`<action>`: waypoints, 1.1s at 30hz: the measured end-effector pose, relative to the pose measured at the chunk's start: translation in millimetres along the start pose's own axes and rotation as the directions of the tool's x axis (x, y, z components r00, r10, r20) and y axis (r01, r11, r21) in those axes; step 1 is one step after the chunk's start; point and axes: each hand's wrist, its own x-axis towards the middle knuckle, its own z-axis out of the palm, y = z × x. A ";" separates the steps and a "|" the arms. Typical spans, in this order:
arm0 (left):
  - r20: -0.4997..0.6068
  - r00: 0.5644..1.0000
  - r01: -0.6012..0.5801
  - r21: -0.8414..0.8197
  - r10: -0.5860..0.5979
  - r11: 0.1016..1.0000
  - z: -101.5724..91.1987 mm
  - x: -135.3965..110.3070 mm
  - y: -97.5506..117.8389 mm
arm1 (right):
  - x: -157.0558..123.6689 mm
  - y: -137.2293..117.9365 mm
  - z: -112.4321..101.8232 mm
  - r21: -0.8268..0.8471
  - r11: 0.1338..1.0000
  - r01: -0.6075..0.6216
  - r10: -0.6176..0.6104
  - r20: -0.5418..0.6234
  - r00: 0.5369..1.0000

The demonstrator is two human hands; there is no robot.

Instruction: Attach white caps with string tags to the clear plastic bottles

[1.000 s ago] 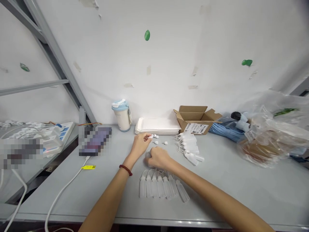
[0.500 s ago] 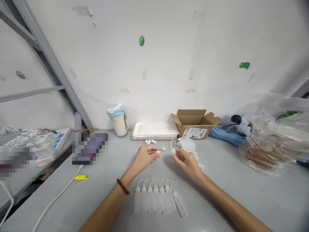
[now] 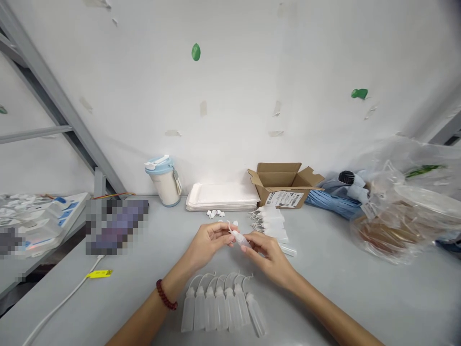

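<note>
A small translucent squeeze bottle (image 3: 239, 237) with a thin white tip hangs tilted above the middle of the table. My right hand (image 3: 270, 257) is closed around its body with thumb and fingers. At the bottle's tip, the fingers of my left hand (image 3: 209, 244) are pinched together; a small white piece showed there earlier, but its shape is mostly hidden now. Below my hands stands a row of several similar bottles (image 3: 220, 310) with curved thin tubes on their tops. At the row's right end, one bottle (image 3: 256, 315) leans without such a tube.
More bottles (image 3: 273, 225) lie behind my right hand. Small white pieces (image 3: 215, 214) rest before a stack of white envelopes (image 3: 223, 197). An open cardboard box (image 3: 284, 192), a blue-lidded cup (image 3: 165, 185), clear plastic bags (image 3: 396, 226) and a cabled, blurred device (image 3: 118, 226) surround the area.
My two hands have come together. The right hand moved left and down with the bottle, bringing its tip to my left fingers. The whole view has shifted slightly.
</note>
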 end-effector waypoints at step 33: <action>0.112 0.993 -0.040 0.136 0.025 0.990 -1.3 -6.4 5.4 | 0.1 1.8 -7.3 0.518 0.824 -0.230 0.041 0.351 0.936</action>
